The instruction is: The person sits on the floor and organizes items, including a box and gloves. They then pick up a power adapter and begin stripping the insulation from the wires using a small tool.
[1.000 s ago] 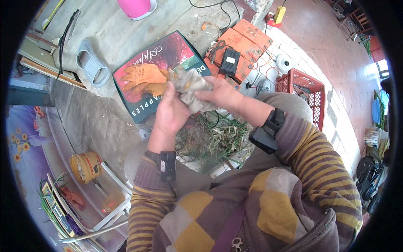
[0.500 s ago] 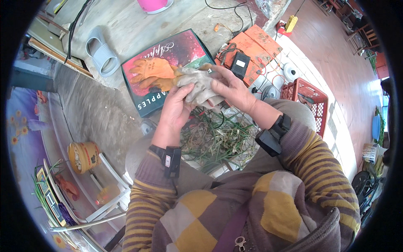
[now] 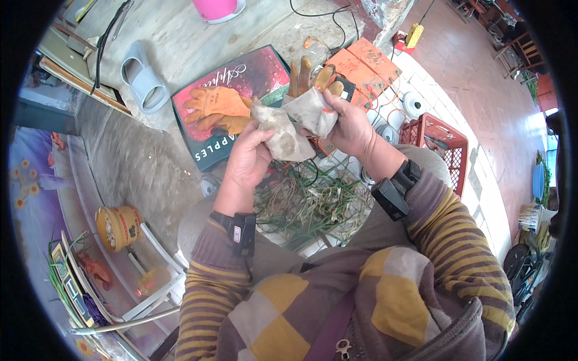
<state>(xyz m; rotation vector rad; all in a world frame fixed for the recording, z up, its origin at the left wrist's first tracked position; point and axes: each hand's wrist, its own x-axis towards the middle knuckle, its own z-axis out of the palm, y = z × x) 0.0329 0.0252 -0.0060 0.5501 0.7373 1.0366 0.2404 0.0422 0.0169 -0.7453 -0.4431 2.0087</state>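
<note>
Dirty grey cloth gloves with tan fingertips are in my hands. My left hand [image 3: 253,155] is closed on a stained grey glove [image 3: 282,137]. My right hand [image 3: 352,129] grips another grey glove [image 3: 314,109], its tan fingers pointing up. Behind them, a pair of orange gloves [image 3: 217,106] lies on a flat cardboard box [image 3: 253,69] with red and dark green print. Below my hands is a loose heap of green stalks and dry leaves [image 3: 310,201], between my legs.
Orange battery blocks [image 3: 367,63] with wires and a black device sit behind the gloves, beside a red crate [image 3: 457,156] and white reel [image 3: 413,103]. A grey slipper [image 3: 144,84] and pink container [image 3: 217,9] are on concrete. A yellow bucket [image 3: 117,227] stands at lower left.
The bunched gloves have spread apart into two. My right hand has moved right with one, whose tan fingers now stick up. My left hand still holds the other.
</note>
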